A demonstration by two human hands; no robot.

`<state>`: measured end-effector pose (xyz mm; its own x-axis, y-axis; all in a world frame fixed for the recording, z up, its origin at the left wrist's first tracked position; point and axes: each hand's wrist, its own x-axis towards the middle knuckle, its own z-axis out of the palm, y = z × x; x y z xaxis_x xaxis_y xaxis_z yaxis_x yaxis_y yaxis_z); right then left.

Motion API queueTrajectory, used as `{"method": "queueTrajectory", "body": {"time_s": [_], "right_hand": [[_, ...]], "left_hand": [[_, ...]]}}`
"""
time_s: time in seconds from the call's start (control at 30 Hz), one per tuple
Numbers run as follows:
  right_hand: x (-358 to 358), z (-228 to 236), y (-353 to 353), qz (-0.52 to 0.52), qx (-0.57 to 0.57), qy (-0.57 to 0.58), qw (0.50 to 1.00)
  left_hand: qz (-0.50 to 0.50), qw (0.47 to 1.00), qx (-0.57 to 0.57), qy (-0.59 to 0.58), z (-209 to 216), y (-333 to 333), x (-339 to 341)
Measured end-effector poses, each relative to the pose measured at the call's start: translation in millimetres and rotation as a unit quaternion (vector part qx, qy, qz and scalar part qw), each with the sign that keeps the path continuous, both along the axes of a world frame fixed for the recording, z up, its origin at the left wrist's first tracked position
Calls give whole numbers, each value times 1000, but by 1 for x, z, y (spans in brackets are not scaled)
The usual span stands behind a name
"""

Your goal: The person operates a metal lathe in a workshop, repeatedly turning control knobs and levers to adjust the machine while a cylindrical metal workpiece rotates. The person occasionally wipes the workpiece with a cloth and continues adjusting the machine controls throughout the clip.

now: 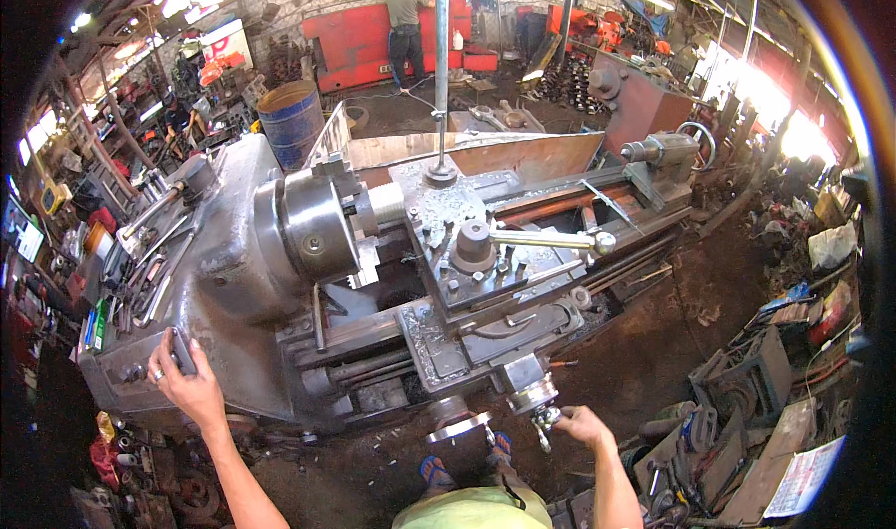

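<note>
dirt-dark floor (pixel 653 361) spreads around a big grey lathe (pixel 448 310), and from where i stand the worker's right hand (pixel 585 426) is at its front, fingers curled in on a shiny crank (pixel 544 419) below the carriage. the left hand (pixel 194 389) sits against the headstock (pixel 224 240), thumb and fingers closed about a small dark piece (pixel 185 353). above the crank, metal chips lie around the tool post (pixel 474 246); to its left is the round chuck (pixel 317 230), with a pale ridged cylinder (pixel 385 202) at its face. loose tools (pixel 154 282) crowd the headstock's top. farther off, a blue drum (pixel 291 128) stands, and another person (pixel 404 20) is by a red panel (pixel 350 44).
</note>
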<state>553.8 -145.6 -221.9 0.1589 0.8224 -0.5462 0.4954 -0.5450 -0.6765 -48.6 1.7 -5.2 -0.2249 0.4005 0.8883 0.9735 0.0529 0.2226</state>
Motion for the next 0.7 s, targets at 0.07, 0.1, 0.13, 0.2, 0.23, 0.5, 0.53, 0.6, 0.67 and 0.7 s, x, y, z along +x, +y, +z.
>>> {"method": "queueTrajectory", "body": {"time_s": [0.07, 0.1, 0.13, 0.2, 0.23, 0.5, 0.53, 0.6, 0.67, 0.7], "right_hand": [[30, -1, 20, -48, 46, -106, 992], [47, -2, 35, -60, 62, -145, 986], [62, -5, 48, -68, 87, -188, 976], [90, -14, 85, -55, 111, -316, 941], [102, -19, 103, -48, 110, -337, 934], [176, -68, 231, 107, -91, -429, 892], [179, -79, 234, 83, -54, -410, 907], [180, -107, 218, 20, 15, -392, 920], [179, -137, 187, -55, 57, -366, 927], [186, -148, 171, -29, -17, -324, 945]], "left_hand": [[19, 1000, -8, -1, 0, 1, 1], [39, 999, -6, 26, 1, 2, 1], [52, 998, -15, 21, 0, 3, 2], [64, 998, -26, 14, 0, 5, 3], [81, 996, -32, 19, 1, 7, 3], [152, 982, -52, 102, 2, 8, 10], [158, 980, -52, 109, 2, 9, 11], [159, 978, -56, 119, 3, 10, 11], [169, 976, -56, 124, 3, 12, 11], [172, 975, -58, 126, 3, 11, 11]]}}
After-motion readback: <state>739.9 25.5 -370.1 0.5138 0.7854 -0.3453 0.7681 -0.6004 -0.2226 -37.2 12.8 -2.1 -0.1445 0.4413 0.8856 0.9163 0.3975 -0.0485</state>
